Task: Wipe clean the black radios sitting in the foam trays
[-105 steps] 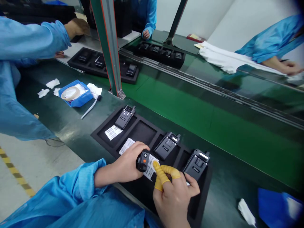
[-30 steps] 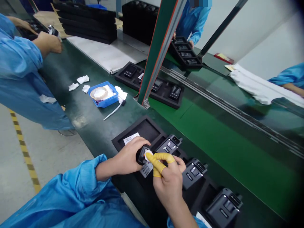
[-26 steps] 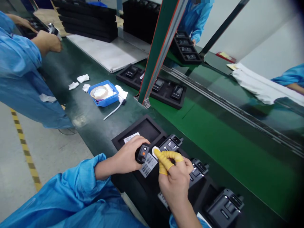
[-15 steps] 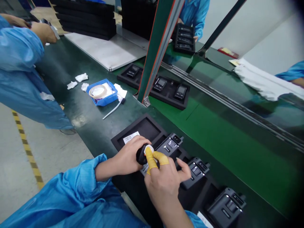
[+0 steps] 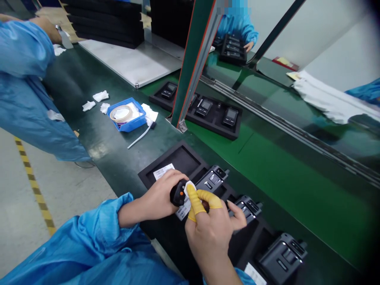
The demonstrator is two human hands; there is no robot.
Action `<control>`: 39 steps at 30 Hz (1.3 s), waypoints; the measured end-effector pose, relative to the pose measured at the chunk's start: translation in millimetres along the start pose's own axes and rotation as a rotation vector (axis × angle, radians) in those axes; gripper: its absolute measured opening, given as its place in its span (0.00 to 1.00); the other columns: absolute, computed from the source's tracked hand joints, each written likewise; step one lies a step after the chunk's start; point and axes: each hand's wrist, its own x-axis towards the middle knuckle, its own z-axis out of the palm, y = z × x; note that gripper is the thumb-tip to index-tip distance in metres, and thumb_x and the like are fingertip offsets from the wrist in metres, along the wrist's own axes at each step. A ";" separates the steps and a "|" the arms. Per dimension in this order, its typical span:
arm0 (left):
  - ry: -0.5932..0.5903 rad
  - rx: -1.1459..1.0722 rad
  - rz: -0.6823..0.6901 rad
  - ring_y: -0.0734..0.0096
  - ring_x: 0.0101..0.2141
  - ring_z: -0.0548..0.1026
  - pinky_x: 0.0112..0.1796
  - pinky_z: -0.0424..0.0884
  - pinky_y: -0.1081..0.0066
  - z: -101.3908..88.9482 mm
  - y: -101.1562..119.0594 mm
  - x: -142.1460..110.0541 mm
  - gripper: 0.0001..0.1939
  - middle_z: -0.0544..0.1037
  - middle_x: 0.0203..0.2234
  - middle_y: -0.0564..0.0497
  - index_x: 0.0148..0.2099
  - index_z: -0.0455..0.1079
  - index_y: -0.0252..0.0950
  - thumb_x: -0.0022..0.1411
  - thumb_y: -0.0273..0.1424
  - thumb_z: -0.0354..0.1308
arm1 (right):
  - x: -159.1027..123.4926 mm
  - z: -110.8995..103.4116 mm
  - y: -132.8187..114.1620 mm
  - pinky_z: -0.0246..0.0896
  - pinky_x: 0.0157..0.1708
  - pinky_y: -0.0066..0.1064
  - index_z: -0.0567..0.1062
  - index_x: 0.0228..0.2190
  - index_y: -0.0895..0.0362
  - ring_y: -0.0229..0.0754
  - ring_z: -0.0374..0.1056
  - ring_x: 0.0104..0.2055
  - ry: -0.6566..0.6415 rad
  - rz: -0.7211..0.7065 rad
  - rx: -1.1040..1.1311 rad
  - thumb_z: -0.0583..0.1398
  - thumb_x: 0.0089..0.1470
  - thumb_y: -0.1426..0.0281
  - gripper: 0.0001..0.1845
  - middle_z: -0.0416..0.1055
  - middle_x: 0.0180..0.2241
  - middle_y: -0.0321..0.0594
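Observation:
My left hand (image 5: 158, 198) is wrapped round a black handheld device (image 5: 175, 194) with an orange button on its end. My right hand (image 5: 212, 227), yellow finger cots on its fingers, pinches a small white wipe (image 5: 189, 186) beside that end. Both hands are above a black foam tray (image 5: 145, 173). Similar devices lie in its slots: one (image 5: 211, 179) just beyond my fingers, one (image 5: 247, 206) partly behind my right hand, and one (image 5: 283, 255) at the near right. White printed labels (image 5: 163, 171) lie on the tray, one partly covered by my hands.
A blue bin (image 5: 130, 126) with a tape roll stands on the green bench, near crumpled wipes (image 5: 101, 95) and a thin white brush-like tool (image 5: 139, 138). A green post (image 5: 190, 67) rises beyond. Another foam tray (image 5: 234, 132) lies on the conveyor. Co-workers in blue stand left and across.
My right hand has shifted slightly right with the wipe, uncovering the orange button. The tray on the conveyor has slid right. Across the conveyor, a person's tray has come down lower.

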 end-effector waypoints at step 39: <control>0.131 0.751 -0.351 0.51 0.51 0.69 0.52 0.63 0.60 -12.9 -48.8 98.3 0.32 0.68 0.47 0.35 0.59 0.61 0.26 0.64 0.44 0.39 | -204.4 -55.5 109.5 0.71 0.33 0.26 0.79 0.41 0.51 0.39 0.74 0.33 0.079 0.489 0.264 0.55 0.57 0.73 0.15 0.74 0.32 0.40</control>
